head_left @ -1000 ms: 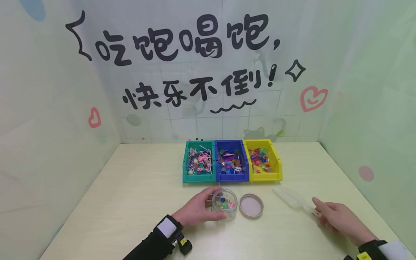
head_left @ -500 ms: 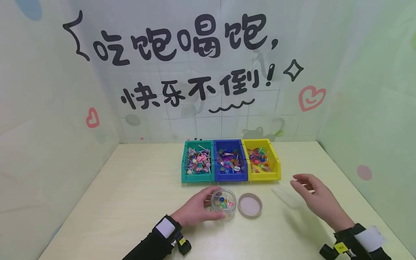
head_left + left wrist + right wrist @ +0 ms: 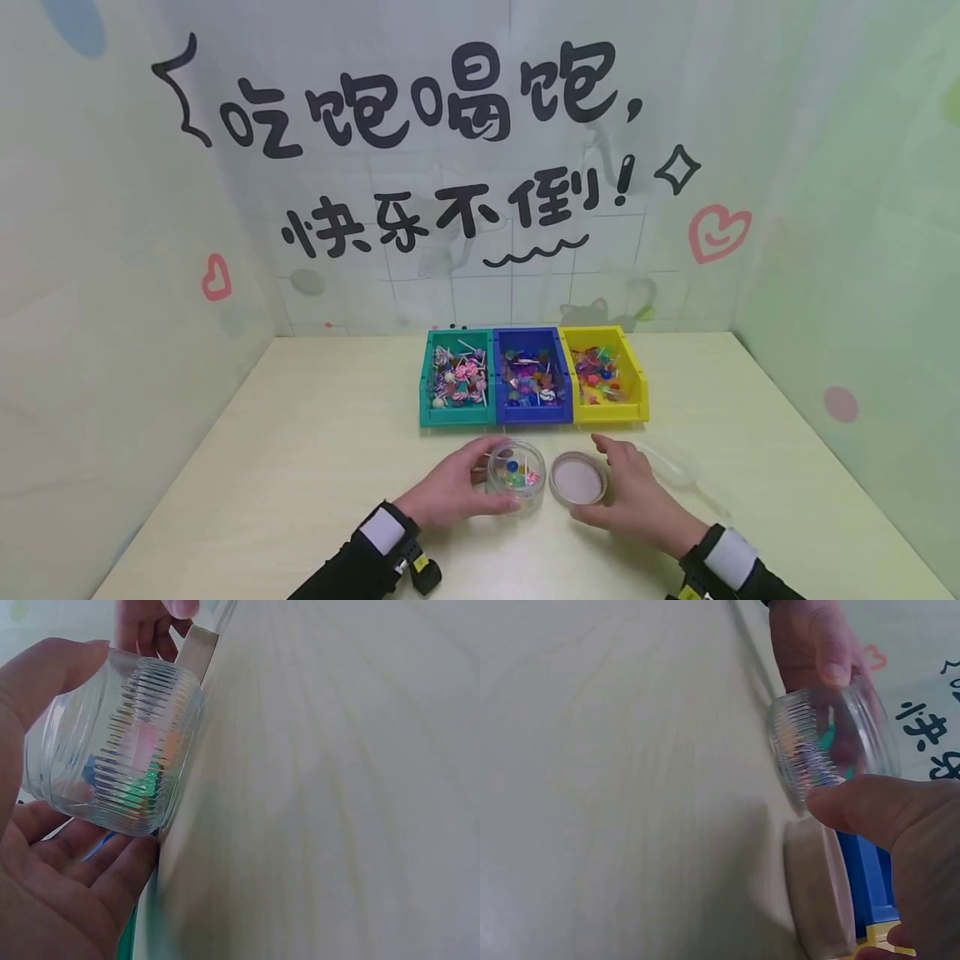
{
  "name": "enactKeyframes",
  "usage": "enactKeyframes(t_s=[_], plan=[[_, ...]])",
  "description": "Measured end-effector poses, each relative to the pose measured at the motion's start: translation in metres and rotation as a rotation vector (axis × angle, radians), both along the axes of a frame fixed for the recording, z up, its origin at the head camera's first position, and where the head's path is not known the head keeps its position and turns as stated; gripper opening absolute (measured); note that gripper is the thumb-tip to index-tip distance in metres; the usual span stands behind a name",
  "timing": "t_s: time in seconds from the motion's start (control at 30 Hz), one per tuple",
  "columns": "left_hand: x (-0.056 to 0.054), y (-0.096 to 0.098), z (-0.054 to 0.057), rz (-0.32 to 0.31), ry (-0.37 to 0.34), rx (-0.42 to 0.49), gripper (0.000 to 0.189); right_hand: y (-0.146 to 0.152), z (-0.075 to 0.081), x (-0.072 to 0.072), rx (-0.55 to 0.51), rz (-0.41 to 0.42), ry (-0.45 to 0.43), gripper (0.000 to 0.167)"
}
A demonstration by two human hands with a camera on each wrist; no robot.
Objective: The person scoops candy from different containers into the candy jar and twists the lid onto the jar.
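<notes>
My left hand (image 3: pixel 447 492) grips a clear glass jar (image 3: pixel 528 497) with ribbed sides, thumb and fingers around it. The jar stands on the table with its mouth uncovered and holds several colorful beads and candy-shaped charms. Right beside it lies a round lid (image 3: pixel 577 480), pinkish-beige, its hollow side up. My right hand (image 3: pixel 637 498) is spread around the lid's right side, thumb in front and fingers behind. In the right wrist view, the thumb (image 3: pixel 855 806) hovers over the lid (image 3: pixel 810 889) near the jar (image 3: pixel 799 731); a firm hold on the lid is not visible.
Behind the jar stand joined green (image 3: pixel 457 415), blue (image 3: pixel 534 415) and yellow (image 3: pixel 636 392) bins with small charms. A translucent spoon-like tool (image 3: pixel 678 475) lies right of my right hand. A printed backdrop (image 3: pixel 337 300) closes off the table's far side.
My right hand has let go of the translucent tool and moved left to the lid. The left hand keeps holding the jar in the same place.
</notes>
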State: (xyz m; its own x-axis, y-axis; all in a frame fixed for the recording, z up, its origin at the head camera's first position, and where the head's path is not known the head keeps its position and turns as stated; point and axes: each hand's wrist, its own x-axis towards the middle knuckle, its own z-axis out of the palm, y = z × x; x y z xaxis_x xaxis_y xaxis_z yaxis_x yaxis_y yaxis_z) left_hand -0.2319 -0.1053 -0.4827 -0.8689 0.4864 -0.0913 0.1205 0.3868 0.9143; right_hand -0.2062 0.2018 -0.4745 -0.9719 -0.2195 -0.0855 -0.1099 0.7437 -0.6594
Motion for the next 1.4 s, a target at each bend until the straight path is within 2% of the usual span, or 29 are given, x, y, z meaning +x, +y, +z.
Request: enactKeyframes(t_s=[0.17, 0.47, 0.7, 0.87, 1.03, 1.27, 1.4], plan=[[0.0, 0.0, -0.002, -0.002, -0.005, 0.002, 0.082, -0.008, -0.012, -0.001, 0.015, -0.032, 0.001, 0.117], [-0.001, -0.001, -0.002, 0.003, -0.005, 0.0, 0.082, -0.009, -0.011, -0.005, -0.019, -0.065, -0.049, 0.105], [-0.002, 0.0, -0.003, -0.008, 0.0, 0.002, 0.081, -0.006, -0.011, -0.004, -0.157, -0.111, -0.089, 0.096], [-0.002, 0.0, -0.004, -0.009, -0.004, 0.0, 0.081, -0.008, 0.002, 0.0, -0.31, -0.148, -0.098, 0.088], [-0.002, -0.001, -0.004, -0.008, 0.0, 0.001, 0.081, -0.013, 0.016, 0.002, -0.465, -0.143, -0.087, 0.085], [-0.003, -0.001, -0.003, -0.017, 0.004, 0.013, 0.081, -0.022, 0.033, 0.0, -0.559, -0.076, 0.015, 0.095], [-0.002, -0.001, -0.004, -0.019, -0.006, 0.018, 0.08, -0.031, 0.039, -0.001, -0.589, -0.014, 0.076, 0.087]])
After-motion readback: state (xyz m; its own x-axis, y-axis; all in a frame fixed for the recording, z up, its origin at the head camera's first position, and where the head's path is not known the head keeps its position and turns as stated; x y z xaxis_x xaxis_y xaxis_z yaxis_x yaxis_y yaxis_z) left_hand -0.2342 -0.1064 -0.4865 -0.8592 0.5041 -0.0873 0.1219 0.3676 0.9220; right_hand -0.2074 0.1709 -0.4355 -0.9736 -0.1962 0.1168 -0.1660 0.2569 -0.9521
